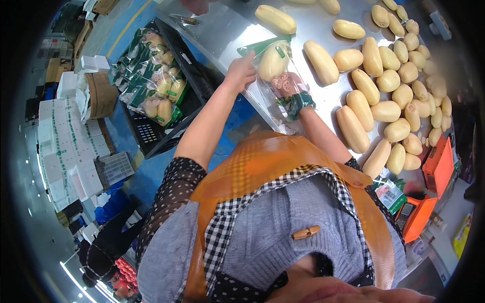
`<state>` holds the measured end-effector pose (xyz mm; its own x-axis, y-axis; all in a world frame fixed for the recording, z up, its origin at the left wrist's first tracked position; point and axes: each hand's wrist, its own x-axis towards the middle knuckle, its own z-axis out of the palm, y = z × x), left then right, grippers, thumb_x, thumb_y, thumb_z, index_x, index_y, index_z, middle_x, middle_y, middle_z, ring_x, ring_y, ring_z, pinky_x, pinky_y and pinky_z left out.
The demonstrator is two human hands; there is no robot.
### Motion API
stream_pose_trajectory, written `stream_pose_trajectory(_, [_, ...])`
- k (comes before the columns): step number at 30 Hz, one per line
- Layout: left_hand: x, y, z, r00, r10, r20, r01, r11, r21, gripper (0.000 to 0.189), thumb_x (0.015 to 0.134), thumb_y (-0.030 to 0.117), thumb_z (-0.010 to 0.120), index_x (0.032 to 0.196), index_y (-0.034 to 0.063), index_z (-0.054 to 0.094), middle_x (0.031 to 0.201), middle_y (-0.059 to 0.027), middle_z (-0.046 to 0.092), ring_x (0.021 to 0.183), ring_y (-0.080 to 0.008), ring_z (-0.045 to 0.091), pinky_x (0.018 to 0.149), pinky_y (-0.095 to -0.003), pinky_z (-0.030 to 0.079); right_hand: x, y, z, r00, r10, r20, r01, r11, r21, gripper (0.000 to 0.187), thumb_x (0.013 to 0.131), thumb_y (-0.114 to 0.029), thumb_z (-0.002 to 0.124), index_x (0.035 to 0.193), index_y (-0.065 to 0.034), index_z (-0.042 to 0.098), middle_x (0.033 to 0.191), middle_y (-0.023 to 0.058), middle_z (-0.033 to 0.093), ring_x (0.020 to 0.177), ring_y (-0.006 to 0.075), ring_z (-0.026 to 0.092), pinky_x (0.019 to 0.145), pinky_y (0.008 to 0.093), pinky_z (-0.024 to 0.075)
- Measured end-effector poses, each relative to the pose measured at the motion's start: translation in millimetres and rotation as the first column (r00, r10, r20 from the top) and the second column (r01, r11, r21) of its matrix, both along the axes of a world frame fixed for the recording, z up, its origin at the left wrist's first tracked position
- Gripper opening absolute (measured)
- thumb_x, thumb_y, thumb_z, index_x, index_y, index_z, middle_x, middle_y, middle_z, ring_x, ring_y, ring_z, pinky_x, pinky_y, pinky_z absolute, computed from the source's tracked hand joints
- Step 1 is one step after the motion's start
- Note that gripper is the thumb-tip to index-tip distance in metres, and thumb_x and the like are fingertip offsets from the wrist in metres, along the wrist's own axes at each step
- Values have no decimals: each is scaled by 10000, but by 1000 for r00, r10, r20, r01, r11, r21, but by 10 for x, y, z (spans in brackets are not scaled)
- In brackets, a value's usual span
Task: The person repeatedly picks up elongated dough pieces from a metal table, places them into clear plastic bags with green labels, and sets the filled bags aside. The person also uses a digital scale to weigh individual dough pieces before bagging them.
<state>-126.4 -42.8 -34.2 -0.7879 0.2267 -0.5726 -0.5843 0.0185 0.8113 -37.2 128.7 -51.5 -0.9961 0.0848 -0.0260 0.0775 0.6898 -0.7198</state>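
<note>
A clear and green plastic bag [281,72] lies on the stainless-steel table [242,38] with a peeled lotus root section [273,60] inside it. My left hand [242,72] is at the bag's left edge near its green end, the thumb and fingers touching the film; how firmly they grip cannot be told. The other end of the bag covers my right hand [299,102], whose fingers are hidden behind the printed green film. Many loose peeled lotus root sections [362,110] spread over the table to the right of the bag.
Left of the table, a black plastic crate [170,132] holds several filled bags [163,83]. A knife [185,19] lies at the table's far left edge. Near my right side are an open orange case [416,219] and green printed bags [390,195]. Foam boxes [57,144] are stacked beyond the crate.
</note>
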Motion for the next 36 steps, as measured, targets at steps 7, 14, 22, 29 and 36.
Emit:
stream_pose_trajectory(7, [-32, 400, -204, 994, 105, 35, -109, 987, 120, 295, 1040, 230, 492, 1267, 44, 462, 1229, -183, 587, 1053, -322, 650, 842, -528, 561, -9, 189, 240, 937, -102, 333, 227, 905, -360, 490, 911, -485, 662, 1082, -30, 727, 954, 114, 741, 836, 189, 697, 725, 335, 536])
stream_pose_trajectory(14, [61, 436, -295, 967, 247, 66, -255, 953, 166, 294, 1013, 93, 438, 1281, -27, 460, 1211, -191, 593, 1023, -347, 661, 741, -496, 609, 68, 147, 53, 916, 79, 393, 352, 308, -884, 511, 971, -495, 598, 1123, -13, 678, 807, -4, 641, 675, 89, 563, 597, 228, 447])
stream_pose_trajectory(22, [163, 459, -350, 955, 276, 106, -296, 869, 396, 317, 1033, 236, 472, 1171, -36, 558, 1097, -149, 649, 885, -250, 692, 725, -394, 596, 199, 179, -155, 992, 127, 28, -130, 969, 210, 541, 913, -513, 585, 1370, -226, 561, 1287, 159, 604, 1204, 355, 574, 1010, 502, 438])
stream_pose_trajectory(29, [968, 265, 157, 980, -103, 170, 43, 944, 326, 437, 1000, 380, 581, 1172, -21, 556, 1048, -133, 662, 852, -207, 689, 667, -349, 597, 135, 123, -103, 998, 32, 62, -36, 998, 57, 448, 921, -502, 578, 1228, -189, 676, 1140, 172, 691, 1046, 361, 656, 902, 418, 503])
stream_pose_trajectory(36, [1342, 135, 241, 816, -496, -297, 340, 827, -448, 579, 880, 388, 748, 1203, -16, 487, 1036, -161, 645, 826, -239, 682, 704, -370, 573, 59, 60, 80, 929, -106, 355, 233, 911, -339, 491, 927, -522, 563, 1144, -110, 718, 1047, 200, 716, 960, 355, 675, 837, 406, 515])
